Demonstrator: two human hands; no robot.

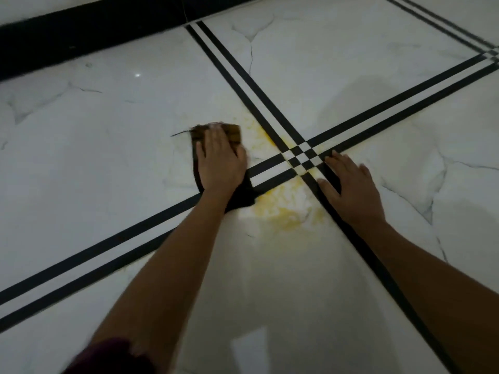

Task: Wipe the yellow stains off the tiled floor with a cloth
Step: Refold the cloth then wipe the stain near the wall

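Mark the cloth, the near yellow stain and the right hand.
cloth (234,133): head view, brown far corner.
yellow stain (283,209): head view, middle of the near patch.
right hand (352,188): head view, back of the hand.

The only camera, a wide-angle one worn on the head, looks forward and down from near above the tiled floor (94,136), so that the left hand (220,160) and the right hand (351,190) reach in from the lower edge, the crossing of black stripes (302,157) lies near the middle and the black skirting (81,39) runs along the top left.
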